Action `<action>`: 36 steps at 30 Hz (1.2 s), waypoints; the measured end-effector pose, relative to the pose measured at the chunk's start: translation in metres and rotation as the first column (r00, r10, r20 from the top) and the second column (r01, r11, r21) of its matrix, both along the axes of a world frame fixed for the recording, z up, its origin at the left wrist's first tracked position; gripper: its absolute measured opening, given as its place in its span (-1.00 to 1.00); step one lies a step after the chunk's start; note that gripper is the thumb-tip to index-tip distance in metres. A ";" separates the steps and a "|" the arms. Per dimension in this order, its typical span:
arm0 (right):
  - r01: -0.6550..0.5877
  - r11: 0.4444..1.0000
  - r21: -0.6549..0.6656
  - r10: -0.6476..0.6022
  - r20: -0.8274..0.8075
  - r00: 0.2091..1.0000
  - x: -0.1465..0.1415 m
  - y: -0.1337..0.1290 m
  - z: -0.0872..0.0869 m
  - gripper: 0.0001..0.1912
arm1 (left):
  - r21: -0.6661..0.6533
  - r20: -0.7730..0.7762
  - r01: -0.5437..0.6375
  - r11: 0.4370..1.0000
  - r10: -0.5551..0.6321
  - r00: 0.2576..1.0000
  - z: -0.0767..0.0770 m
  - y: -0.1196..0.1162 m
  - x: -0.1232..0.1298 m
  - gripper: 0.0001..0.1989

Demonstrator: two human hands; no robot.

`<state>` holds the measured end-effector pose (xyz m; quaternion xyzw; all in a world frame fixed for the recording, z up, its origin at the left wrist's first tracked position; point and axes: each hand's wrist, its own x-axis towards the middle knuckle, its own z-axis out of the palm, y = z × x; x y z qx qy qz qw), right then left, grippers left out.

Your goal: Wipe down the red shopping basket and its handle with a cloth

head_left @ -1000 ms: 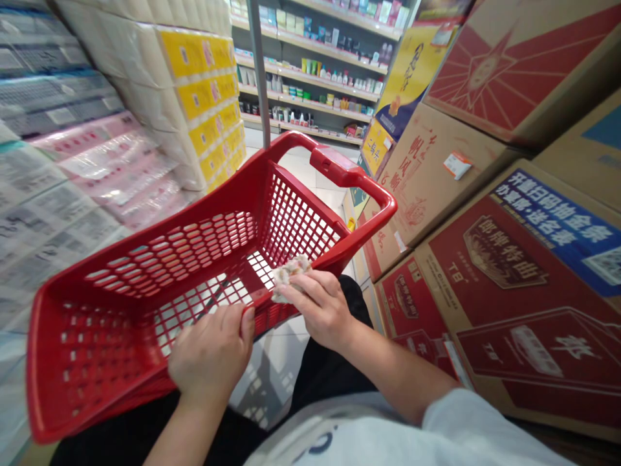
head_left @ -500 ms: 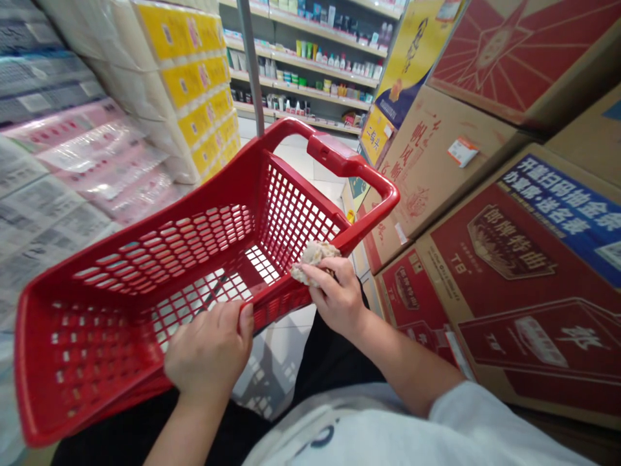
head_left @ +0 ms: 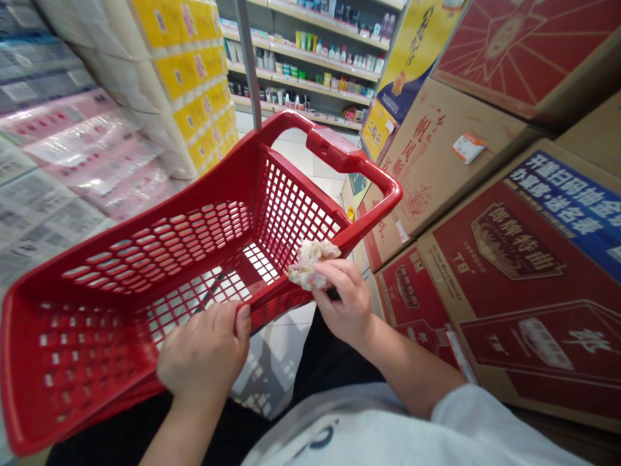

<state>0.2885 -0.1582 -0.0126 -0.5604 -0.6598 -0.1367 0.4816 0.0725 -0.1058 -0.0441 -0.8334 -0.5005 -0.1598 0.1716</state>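
As fingers [head_left: 339, 275] pinch crumpled rag [head_left: 310, 265], plastic basket [head_left: 145, 218]

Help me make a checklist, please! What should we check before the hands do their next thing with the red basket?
1. Basket held: the left hand grips the rim of the red plastic mesh shopping basket: ok.
2. Wad held: the right hand pinches the crumpled pale wad: ok.
3. Wad material: cloth or tissue: cannot tell.
4. Handle free: neither hand is on the curved red handle: ok.
5. Handle apart from the stacked brown cardboard cartons: cannot tell.
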 end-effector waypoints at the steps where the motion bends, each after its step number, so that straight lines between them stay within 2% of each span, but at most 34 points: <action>1: 0.008 1.000 0.016 -0.008 -0.004 1.000 0.001 0.000 0.001 -0.58 | -0.011 0.011 -0.001 1.000 0.001 1.000 0.000 0.000 0.000 -0.73; 7: -0.042 0.999 -0.019 0.043 0.066 0.997 -0.002 0.004 -0.010 -0.69 | -0.049 0.058 0.017 0.999 -0.014 0.998 0.001 0.001 -0.001 -0.72; 13: -0.005 0.995 0.098 0.002 0.031 1.000 0.000 0.008 -0.004 -0.56 | 0.054 -0.007 0.000 0.999 0.000 1.000 0.002 0.000 0.000 -0.71; 19: -0.130 0.991 0.035 0.127 0.084 0.988 -0.001 0.007 -0.002 -0.51 | 0.066 0.008 0.005 0.998 -0.005 1.000 0.010 -0.005 0.002 -0.70; 24: -0.093 0.993 0.071 0.090 0.045 0.995 0.002 0.001 -0.006 -0.54 | 0.042 0.063 -0.015 0.999 0.012 0.998 0.016 -0.013 0.003 -0.70; 28: -0.151 0.988 0.021 0.150 0.024 0.988 0.000 -0.003 -0.007 -0.58 | 0.014 0.077 -0.041 0.999 0.040 0.996 0.021 -0.018 0.005 -0.68; 32: -0.087 0.994 0.059 0.087 0.007 0.996 0.003 -0.006 -0.011 -0.61 | -0.024 0.063 -0.042 0.999 0.043 0.997 0.023 -0.020 0.006 -0.65; 36: -0.097 0.993 -0.073 0.099 0.026 0.995 0.008 -0.009 -0.023 -0.70 | -0.033 0.041 -0.040 0.999 0.041 0.998 0.023 -0.022 0.008 -0.61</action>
